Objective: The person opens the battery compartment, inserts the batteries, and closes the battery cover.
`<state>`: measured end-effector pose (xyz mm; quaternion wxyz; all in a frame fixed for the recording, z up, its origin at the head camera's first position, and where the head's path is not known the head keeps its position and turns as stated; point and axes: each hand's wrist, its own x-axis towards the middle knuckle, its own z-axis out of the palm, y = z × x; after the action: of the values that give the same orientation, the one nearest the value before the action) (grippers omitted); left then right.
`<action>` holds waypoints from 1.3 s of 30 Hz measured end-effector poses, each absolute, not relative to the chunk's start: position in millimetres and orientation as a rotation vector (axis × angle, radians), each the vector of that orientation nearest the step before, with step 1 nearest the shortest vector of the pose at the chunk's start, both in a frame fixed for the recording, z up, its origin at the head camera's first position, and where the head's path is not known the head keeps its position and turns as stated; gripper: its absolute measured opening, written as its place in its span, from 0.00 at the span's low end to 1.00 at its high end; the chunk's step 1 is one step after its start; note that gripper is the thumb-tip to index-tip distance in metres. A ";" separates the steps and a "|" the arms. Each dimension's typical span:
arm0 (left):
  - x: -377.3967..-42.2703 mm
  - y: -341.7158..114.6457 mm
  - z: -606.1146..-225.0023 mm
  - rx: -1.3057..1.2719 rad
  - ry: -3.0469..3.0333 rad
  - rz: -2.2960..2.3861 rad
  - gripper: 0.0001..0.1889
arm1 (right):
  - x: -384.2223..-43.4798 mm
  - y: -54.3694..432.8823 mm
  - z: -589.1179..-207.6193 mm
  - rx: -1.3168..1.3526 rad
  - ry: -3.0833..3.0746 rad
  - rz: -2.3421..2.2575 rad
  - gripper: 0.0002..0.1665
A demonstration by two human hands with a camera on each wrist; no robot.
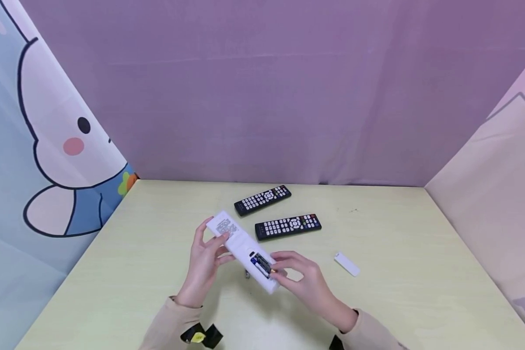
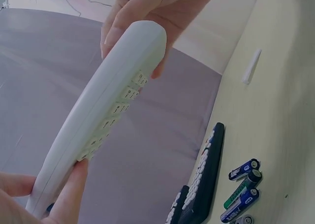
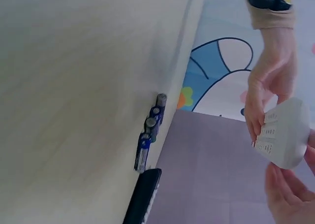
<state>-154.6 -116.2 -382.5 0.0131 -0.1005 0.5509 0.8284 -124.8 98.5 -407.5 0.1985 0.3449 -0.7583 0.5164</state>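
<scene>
A white remote control (image 1: 240, 243) is held above the table, tilted, its back facing up. The battery compartment in its back is uncovered, with a dark battery (image 1: 262, 262) and a blue one inside. My left hand (image 1: 203, 265) grips the remote's upper end, thumb on the back and fingers along the side and underneath. At the compartment, my right hand (image 1: 304, 279) pinches the gold-tipped end of the dark battery between thumb and index finger. Several loose batteries (image 2: 241, 189) lie on the table below, mostly hidden by the remote in the head view.
Two black remotes (image 1: 288, 227) lie buttons up behind the hands, one farther back than the other. To the right, a small white battery cover (image 1: 347, 264) rests on the pale table (image 1: 398, 291). A purple curtain (image 1: 262, 107) hangs along the back edge.
</scene>
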 end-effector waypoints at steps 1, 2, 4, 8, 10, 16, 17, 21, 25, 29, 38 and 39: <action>-154.6 -116.3 -382.8 -0.312 1.716 2.580 0.29 | -124.2 99.2 -407.2 0.929 -2.176 1.554 0.10; -154.5 -116.4 -382.9 -0.311 1.714 2.580 0.29 | -123.6 100.1 -406.9 0.888 -2.221 1.673 0.10; -154.3 -116.6 -383.0 -0.309 1.710 2.580 0.29 | -123.1 101.6 -406.0 0.816 -2.272 1.890 0.12; -154.2 -116.7 -382.8 -0.303 1.703 2.577 0.30 | -123.9 103.6 -405.1 0.744 -2.292 2.137 0.16; -154.2 -116.6 -382.6 -0.299 1.699 2.574 0.30 | -124.5 103.9 -404.9 0.728 -2.311 2.162 0.16; -154.3 -116.2 -382.3 -0.299 1.708 2.559 0.30 | -124.6 102.6 -402.9 0.614 -2.403 2.165 0.17; -154.3 -116.2 -382.3 -0.300 1.713 2.555 0.30 | -124.3 102.1 -402.2 0.593 -2.411 2.168 0.17; -154.0 -116.1 -381.9 -0.310 1.732 2.545 0.29 | -122.4 100.1 -400.0 0.509 -2.424 2.179 0.16; -153.6 -115.9 -381.6 -0.312 1.748 2.543 0.29 | -120.9 98.1 -398.8 0.444 -2.426 2.170 0.16; -153.2 -116.6 -381.2 -0.304 1.764 2.539 0.30 | -119.5 95.5 -397.5 0.403 -2.414 2.173 0.15; -150.0 -114.7 -377.3 -0.266 1.828 2.521 0.30 | -117.2 88.6 -397.4 0.220 -2.414 2.199 0.10; -149.5 -114.3 -376.6 -0.257 1.843 2.517 0.30 | -117.2 88.1 -397.7 0.206 -2.409 2.202 0.10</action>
<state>-149.5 -114.3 -376.6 0.0056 -0.0823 0.5889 0.8040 -117.2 88.1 -397.7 -0.0644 0.0629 -0.7350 0.6720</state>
